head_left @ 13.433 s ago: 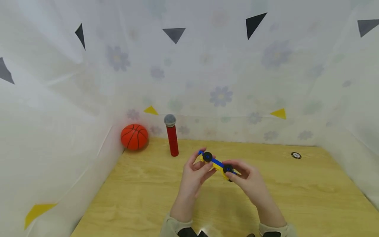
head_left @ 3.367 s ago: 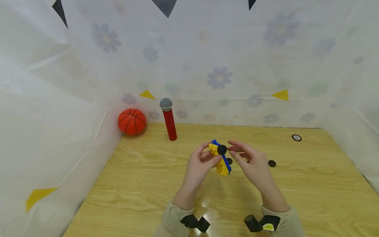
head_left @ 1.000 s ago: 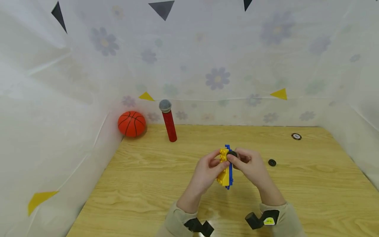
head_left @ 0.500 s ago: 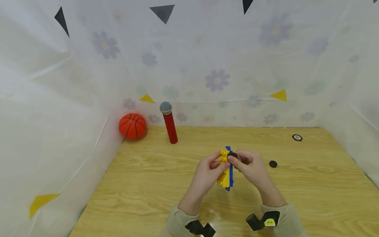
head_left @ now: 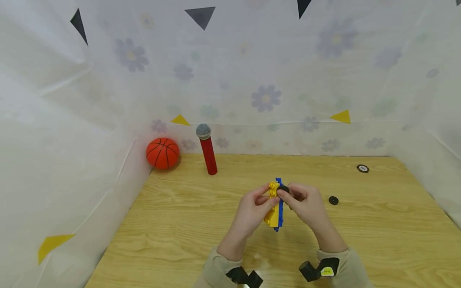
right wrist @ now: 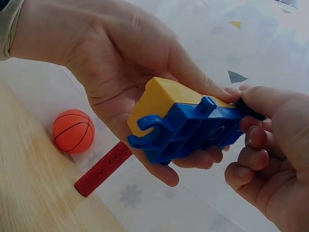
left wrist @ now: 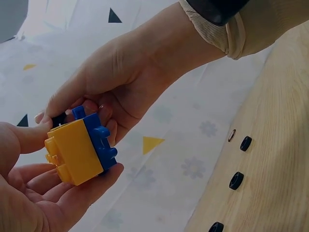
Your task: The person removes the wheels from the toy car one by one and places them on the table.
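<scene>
Sitting at the far left of the wooden table (head_left: 173, 224), hard against the flowered backdrop, an orange basketball (head_left: 163, 153); just to its right, upright with the grey head on top, a red microphone (head_left: 207, 151), apart from the ball; seen again past the hands in the right wrist view, ball (right wrist: 73, 131) and red shaft (right wrist: 102, 168). Held up above the middle of the table, nearer the front edge, a yellow and blue brick block (head_left: 275, 206), standing on end, yellow side to the left and blue plate to the right; cradled from the left by the left hand (head_left: 252, 212), fingers curled under the block and thumb on its top; in the left wrist view the yellow face (left wrist: 77, 150) towards the camera. Meeting it from the right, the right hand (head_left: 306, 206), thumb and forefinger pinching a small black wheel (head_left: 283, 189) at the upper end of the blue plate; touching the block there. Lying flat to the right of the hands, well apart, a loose black wheel (head_left: 333, 200); farther right and back, near the backdrop, a dark round disc with a pale centre (head_left: 362, 168); three black wheels on the wood in the left wrist view, one at (left wrist: 236, 180).
</scene>
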